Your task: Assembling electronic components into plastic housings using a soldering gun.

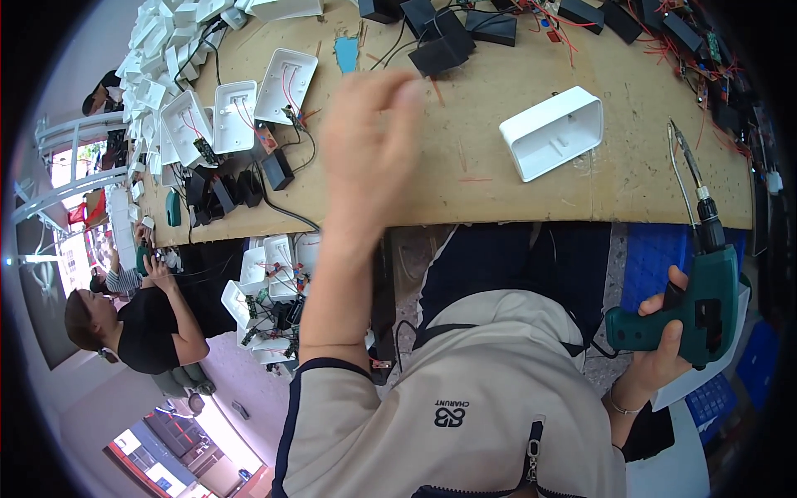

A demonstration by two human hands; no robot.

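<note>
In my right hand (664,344) is a green soldering gun (716,311), its fingers wrapped round the grip. The gun's metal tip (685,145) and a thin feed tube beside it point away over the table's right end. My left hand (369,124) is raised over the middle of the table, blurred by motion. Its fingers look bent, but whether they hold anything is hidden. To its right, a white plastic housing (554,133) rests tilted with its open side toward me. On the left, white shells (285,83) lie open with red wires and small circuit boards.
White plastic parts (158,66) are heaped at the far left. Black boxes (440,50) with cables and red wires line the far edge. More black boxes (224,191) sit at the near left. Below, white shells with boards (270,311) are stacked. A co-worker (149,332) works at left.
</note>
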